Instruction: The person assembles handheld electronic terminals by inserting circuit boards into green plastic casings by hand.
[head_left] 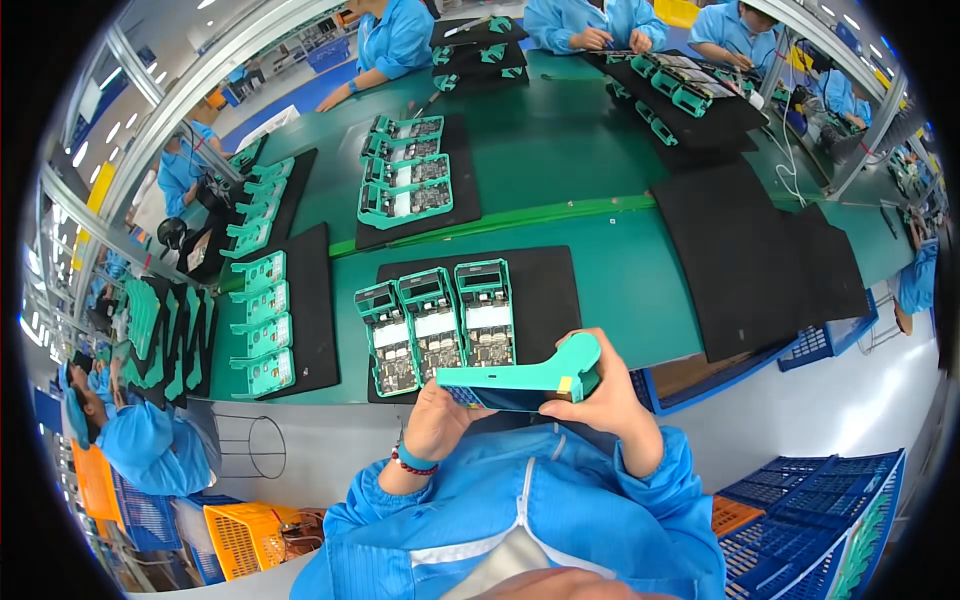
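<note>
Close to my body, I hold a green payment terminal (520,377) on its side in both hands. It has a dark keypad, a dark screen, a rounded bulge at its right end and a small yellow patch. My left hand (435,425) grips the keypad end; my right hand (612,395) wraps around the bulged end. Just beyond it, three open green terminal housings (432,325) with circuit boards and white strips inside lie side by side on a black mat (545,290).
More open housings (405,190) lie on a mat further off. Green shells (262,325) line mats at the left. Black mats (745,260) cover the table's right side. Blue crates (810,510) stand at lower right, an orange crate (245,540) at lower left. Co-workers in blue sit around the green table (620,290).
</note>
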